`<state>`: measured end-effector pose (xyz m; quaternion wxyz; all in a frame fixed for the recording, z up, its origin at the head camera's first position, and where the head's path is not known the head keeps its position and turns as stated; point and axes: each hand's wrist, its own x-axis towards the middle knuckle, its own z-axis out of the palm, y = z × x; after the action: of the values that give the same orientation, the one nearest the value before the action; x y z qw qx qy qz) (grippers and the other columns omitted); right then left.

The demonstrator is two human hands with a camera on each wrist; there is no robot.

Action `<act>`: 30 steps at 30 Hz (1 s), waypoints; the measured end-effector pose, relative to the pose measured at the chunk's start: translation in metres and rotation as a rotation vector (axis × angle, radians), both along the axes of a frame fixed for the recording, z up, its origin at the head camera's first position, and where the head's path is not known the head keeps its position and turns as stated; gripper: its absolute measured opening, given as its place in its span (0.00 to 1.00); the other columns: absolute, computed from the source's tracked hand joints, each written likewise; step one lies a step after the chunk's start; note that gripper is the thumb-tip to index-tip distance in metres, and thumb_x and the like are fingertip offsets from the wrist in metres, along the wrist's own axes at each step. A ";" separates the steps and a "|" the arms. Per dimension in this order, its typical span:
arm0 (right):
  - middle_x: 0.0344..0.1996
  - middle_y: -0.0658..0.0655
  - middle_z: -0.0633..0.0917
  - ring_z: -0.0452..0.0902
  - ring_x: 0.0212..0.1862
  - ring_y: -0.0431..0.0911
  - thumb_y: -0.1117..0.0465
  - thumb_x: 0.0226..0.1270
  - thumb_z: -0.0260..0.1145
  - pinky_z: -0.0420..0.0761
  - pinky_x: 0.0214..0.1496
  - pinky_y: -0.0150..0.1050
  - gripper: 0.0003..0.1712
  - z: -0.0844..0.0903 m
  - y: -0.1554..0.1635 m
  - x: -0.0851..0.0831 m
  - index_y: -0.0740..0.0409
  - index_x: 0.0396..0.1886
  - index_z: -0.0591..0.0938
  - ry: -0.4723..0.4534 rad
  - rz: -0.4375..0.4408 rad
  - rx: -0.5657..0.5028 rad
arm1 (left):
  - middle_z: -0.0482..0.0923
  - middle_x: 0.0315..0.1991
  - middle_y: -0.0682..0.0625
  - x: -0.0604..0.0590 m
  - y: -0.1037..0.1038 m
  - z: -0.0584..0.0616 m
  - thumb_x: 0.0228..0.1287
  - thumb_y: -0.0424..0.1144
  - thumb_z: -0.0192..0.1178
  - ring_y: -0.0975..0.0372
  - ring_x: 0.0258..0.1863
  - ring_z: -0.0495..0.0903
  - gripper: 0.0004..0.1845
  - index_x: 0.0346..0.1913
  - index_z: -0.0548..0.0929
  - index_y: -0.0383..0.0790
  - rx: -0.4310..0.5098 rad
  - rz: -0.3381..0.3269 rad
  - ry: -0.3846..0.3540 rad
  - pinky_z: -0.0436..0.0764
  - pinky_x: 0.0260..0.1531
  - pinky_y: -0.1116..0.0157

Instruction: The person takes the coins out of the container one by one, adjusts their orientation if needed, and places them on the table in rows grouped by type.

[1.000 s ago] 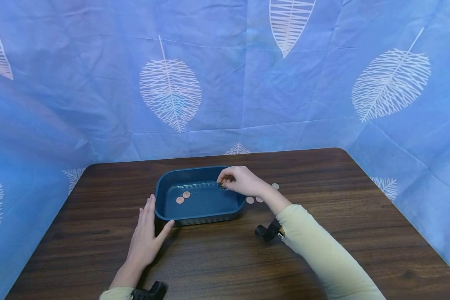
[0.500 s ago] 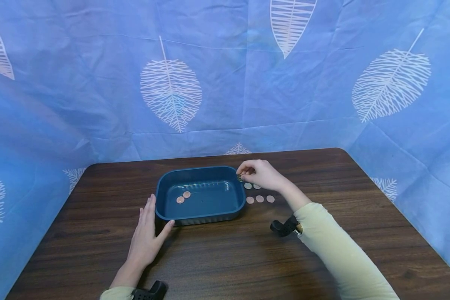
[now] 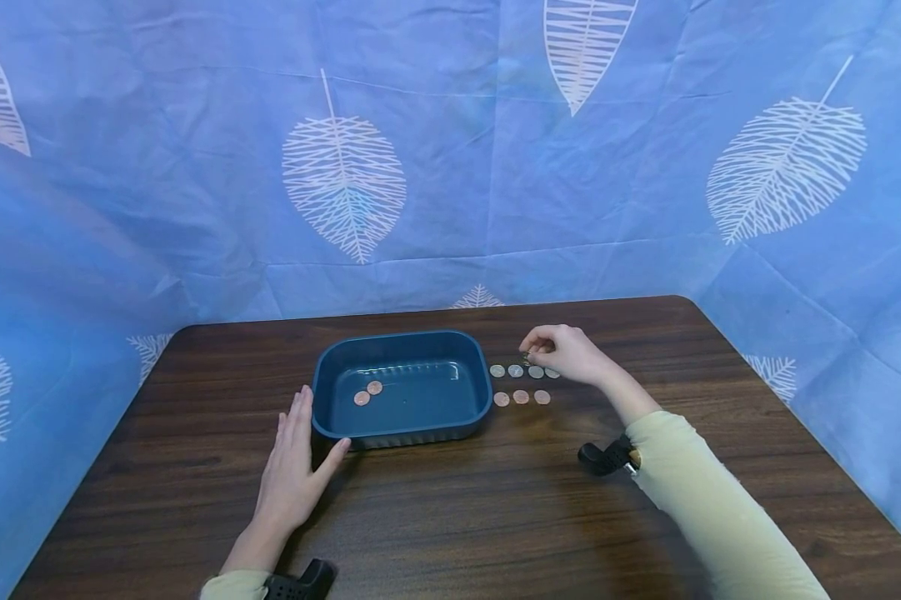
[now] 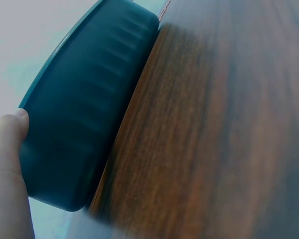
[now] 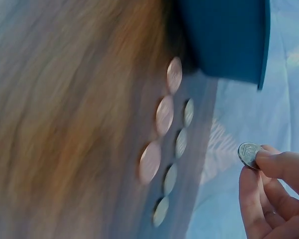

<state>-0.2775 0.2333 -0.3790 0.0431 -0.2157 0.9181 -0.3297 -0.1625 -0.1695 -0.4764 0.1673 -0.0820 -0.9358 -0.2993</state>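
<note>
My right hand (image 3: pixel 568 354) pinches a coin (image 5: pixel 247 153) between thumb and fingertips, above the table to the right of a blue plastic tub (image 3: pixel 412 434). Under and beside that hand lies a row of several silver coins (image 3: pixel 498 371). Nearer to me is a row of three copper coins (image 3: pixel 521 397). Two more copper coins (image 3: pixel 362 398) lie inside the tub, toward its left. My left hand (image 3: pixel 291 471) rests with straight fingers against the tub's near left corner. In the left wrist view, a fingertip (image 4: pixel 21 117) touches the tub's wall (image 4: pixel 84 109).
The dark wooden table (image 3: pixel 450 517) has a rounded far right corner. A blue cloth (image 3: pixel 450 183) with white leaf prints hangs behind it and at both sides. Each wrist wears a black camera mount, such as the right one (image 3: pixel 603 458).
My right hand has carried the coin from inside the tub, over its right rim, to above the silver row. That uncovers more coins on the table. The left hand stays in place.
</note>
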 end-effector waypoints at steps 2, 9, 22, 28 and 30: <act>0.35 0.55 0.83 0.79 0.38 0.48 0.68 0.68 0.60 0.79 0.39 0.42 0.09 -0.003 0.009 -0.001 0.65 0.45 0.82 -0.023 -0.017 -0.008 | 0.46 0.75 0.41 0.000 0.000 0.000 0.65 0.58 0.56 0.47 0.73 0.47 0.48 0.77 0.41 0.45 -0.002 -0.001 0.004 0.48 0.68 0.45; 0.36 0.58 0.83 0.80 0.39 0.50 0.67 0.68 0.59 0.80 0.41 0.45 0.11 -0.015 0.037 -0.005 0.68 0.46 0.81 -0.081 -0.085 -0.029 | 0.46 0.75 0.41 0.000 0.000 -0.001 0.65 0.58 0.57 0.46 0.72 0.48 0.47 0.76 0.45 0.40 -0.002 0.003 0.002 0.48 0.68 0.45; 0.34 0.62 0.82 0.82 0.41 0.55 0.69 0.69 0.57 0.82 0.44 0.45 0.12 -0.034 0.061 -0.010 0.73 0.47 0.79 -0.207 -0.181 -0.073 | 0.45 0.75 0.41 0.001 0.001 -0.001 0.65 0.58 0.56 0.47 0.73 0.47 0.48 0.77 0.41 0.45 0.006 -0.004 -0.007 0.48 0.68 0.44; 0.35 0.63 0.81 0.82 0.41 0.56 0.70 0.69 0.56 0.82 0.45 0.48 0.12 -0.037 0.064 -0.011 0.73 0.47 0.79 -0.204 -0.176 -0.058 | 0.45 0.75 0.41 0.001 0.001 -0.001 0.65 0.57 0.57 0.45 0.72 0.48 0.48 0.77 0.40 0.47 0.011 -0.004 -0.006 0.49 0.68 0.43; 0.35 0.62 0.82 0.82 0.39 0.54 0.70 0.69 0.56 0.82 0.44 0.48 0.11 -0.037 0.064 -0.012 0.72 0.47 0.79 -0.192 -0.177 -0.037 | 0.45 0.75 0.41 0.001 0.002 -0.001 0.65 0.57 0.57 0.45 0.72 0.49 0.48 0.77 0.40 0.47 0.013 -0.004 -0.004 0.49 0.67 0.43</act>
<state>-0.2891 0.2973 -0.4164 0.0976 -0.1019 0.9189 -0.3683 -0.1612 -0.1679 -0.4775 0.1653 -0.0822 -0.9340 -0.3059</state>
